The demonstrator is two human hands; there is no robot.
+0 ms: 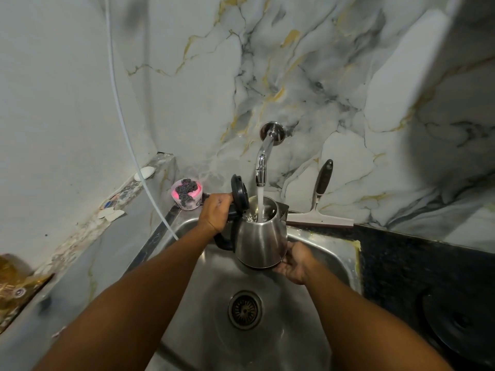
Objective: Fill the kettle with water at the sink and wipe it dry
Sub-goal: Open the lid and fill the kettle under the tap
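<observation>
A steel kettle (261,241) with a black handle hangs over the sink (329,253), its black lid (239,195) flipped up. Water streams from the chrome tap (263,159) straight into the open top. My left hand (215,214) grips the handle on the kettle's left side. My right hand (293,262) cups the kettle's lower right edge and base. The drain (245,309) lies below the kettle. No cloth is in view.
A pink tub with a steel scourer (187,192) stands at the sink's back left corner. A squeegee (320,202) leans on the marble wall behind the sink. A dark counter (428,277) lies to the right. A thin white hose (128,135) runs down the left wall.
</observation>
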